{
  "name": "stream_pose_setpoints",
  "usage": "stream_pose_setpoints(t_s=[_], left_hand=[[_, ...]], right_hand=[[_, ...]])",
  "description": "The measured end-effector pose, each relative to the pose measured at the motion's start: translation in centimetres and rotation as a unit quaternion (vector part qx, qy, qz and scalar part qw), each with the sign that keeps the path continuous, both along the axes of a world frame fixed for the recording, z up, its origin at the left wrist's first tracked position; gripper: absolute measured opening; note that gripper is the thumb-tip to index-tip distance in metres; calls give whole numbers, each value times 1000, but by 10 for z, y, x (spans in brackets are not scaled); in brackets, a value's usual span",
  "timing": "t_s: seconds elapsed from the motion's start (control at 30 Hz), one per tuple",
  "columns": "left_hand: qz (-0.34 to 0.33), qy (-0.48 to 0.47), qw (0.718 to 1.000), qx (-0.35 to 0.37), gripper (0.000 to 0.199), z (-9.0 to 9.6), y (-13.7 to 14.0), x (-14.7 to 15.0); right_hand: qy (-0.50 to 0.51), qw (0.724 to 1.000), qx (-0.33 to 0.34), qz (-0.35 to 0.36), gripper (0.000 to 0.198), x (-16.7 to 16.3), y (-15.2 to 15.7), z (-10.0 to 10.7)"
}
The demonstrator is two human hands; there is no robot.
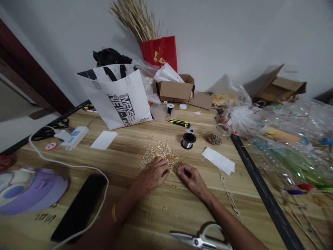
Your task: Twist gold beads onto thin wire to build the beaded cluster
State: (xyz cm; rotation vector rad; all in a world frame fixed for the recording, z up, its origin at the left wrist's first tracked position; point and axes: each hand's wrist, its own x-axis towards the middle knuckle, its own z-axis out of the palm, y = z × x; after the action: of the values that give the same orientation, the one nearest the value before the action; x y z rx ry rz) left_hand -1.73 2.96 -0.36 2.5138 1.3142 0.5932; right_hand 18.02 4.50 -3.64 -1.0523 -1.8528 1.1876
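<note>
A loose heap of small gold and clear beads (161, 148) lies on the wooden table. My left hand (158, 171) rests at the near edge of the heap, its fingers curled and closed; what they hold, if anything, is hidden. Just to the right, my right hand (191, 177) has its thumb and fingertips pinched together beside the beads, on something too small to name. A thin strand with tiny beads (170, 186) lies just below the hands. Nearer to me, scissors (200, 240) lie beside my right forearm.
Beyond the beads are a spool of wire (188, 141), a yellow-black utility knife (179, 123) and a jar of mixed beads (215, 139). A black phone (80, 206) and a white cable lie left. A white bag (117, 97) stands behind; plastic bags (281, 139) crowd the right.
</note>
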Motion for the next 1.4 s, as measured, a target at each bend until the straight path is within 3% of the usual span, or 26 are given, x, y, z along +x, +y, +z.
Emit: stream_pose_setpoints(t_s=[0.3, 0.5, 0.87, 1.4], left_hand=[[53, -116, 992, -4, 12, -8, 0, 8], [84, -182, 979, -44, 12, -18, 1, 15], [100, -224, 968, -52, 11, -23, 0, 16], [88, -226, 969, -51, 13, -20, -2, 17]], right_hand=[[-40, 992, 116, 17, 16, -2, -8, 6], [-83, 976, 197, 45, 15, -2, -11, 5], [-89, 960, 261, 54, 9, -1, -9, 0], [-98, 957, 266, 53, 6, -1, -10, -2]])
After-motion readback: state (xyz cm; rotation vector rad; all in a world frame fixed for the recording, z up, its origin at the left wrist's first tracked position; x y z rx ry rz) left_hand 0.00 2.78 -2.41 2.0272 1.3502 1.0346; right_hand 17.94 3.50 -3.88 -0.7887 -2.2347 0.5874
